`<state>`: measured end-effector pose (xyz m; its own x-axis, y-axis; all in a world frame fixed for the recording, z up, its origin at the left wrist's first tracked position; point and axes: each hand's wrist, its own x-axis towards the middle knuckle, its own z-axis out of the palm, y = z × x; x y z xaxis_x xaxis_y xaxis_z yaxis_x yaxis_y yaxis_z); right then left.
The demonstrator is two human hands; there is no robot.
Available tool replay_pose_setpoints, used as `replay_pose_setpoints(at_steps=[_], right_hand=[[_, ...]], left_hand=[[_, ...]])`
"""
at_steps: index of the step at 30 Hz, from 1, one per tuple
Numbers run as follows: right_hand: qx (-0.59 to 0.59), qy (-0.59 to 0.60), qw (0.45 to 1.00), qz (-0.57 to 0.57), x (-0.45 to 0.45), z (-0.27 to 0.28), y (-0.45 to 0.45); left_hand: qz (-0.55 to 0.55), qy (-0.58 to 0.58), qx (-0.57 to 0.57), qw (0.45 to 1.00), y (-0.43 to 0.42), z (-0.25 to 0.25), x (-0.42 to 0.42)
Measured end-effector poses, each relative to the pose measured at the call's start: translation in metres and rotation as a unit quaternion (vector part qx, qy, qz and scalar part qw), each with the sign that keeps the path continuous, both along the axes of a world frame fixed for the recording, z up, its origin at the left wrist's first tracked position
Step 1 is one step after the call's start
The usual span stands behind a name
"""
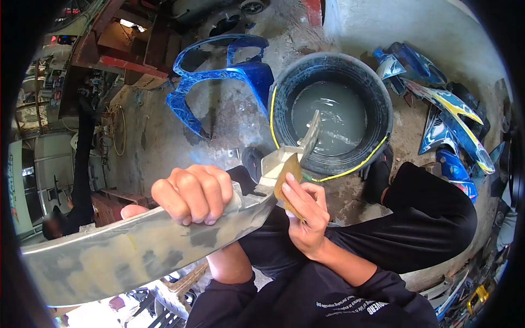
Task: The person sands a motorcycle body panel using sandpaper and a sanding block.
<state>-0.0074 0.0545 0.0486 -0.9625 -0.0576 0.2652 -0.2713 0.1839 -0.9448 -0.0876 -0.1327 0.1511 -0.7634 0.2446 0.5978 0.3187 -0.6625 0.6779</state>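
Note:
A long curved vehicle body panel [126,251], patched beige and grey, reaches from the lower left up to the bucket. My left hand [194,194] is closed over its upper edge, fingers curled round the rim. In my right hand [306,213] a folded brown sheet of sandpaper [288,188] is pinched and lies against the panel near its narrower end. That end's thin tip overlaps the mouth of a black bucket [279,90] of cloudy grey water [342,106]. Part of my right fingers is hidden by the sandpaper.
A blue plastic fairing frame [254,79] lies on the concrete floor beyond my left hand. Several blue, white and yellow fairing pieces [456,117] are heaped at the right. Another person [82,158] in dark clothes is at the far left, near a yellow hose [121,128].

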Motion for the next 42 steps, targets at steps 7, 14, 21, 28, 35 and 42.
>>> replay_pose_setpoints(at_steps=[7, 14, 21, 28, 35, 42], right_hand=[[-0.161, -0.121, 0.979, 0.041, 0.009, -0.004, -0.002], [-0.141, -0.066, 0.988, -0.005, -0.007, -0.022, 0.001], [-0.062, -0.013, 0.997, 0.037, -0.031, -0.03, -0.001], [-0.067, 0.005, 0.995, 0.072, -0.045, -0.018, 0.01], [-0.046, 0.014, 0.996, 0.07, -0.046, -0.012, 0.014], [-0.049, 0.014, 0.995, 0.091, -0.055, -0.016, 0.018]], left_hand=[[0.028, -0.02, -0.009, 0.999, 0.003, 0.001, 0.003], [0.048, -0.027, -0.016, 0.998, 0.003, 0.002, 0.005], [0.022, -0.016, -0.032, 0.999, -0.005, 0.0, 0.002], [0.023, -0.007, -0.024, 0.999, 0.003, 0.002, 0.001], [-0.017, 0.022, -0.031, 0.999, 0.009, 0.004, -0.005], [-0.052, 0.011, -0.044, 0.998, 0.014, 0.006, -0.011]])
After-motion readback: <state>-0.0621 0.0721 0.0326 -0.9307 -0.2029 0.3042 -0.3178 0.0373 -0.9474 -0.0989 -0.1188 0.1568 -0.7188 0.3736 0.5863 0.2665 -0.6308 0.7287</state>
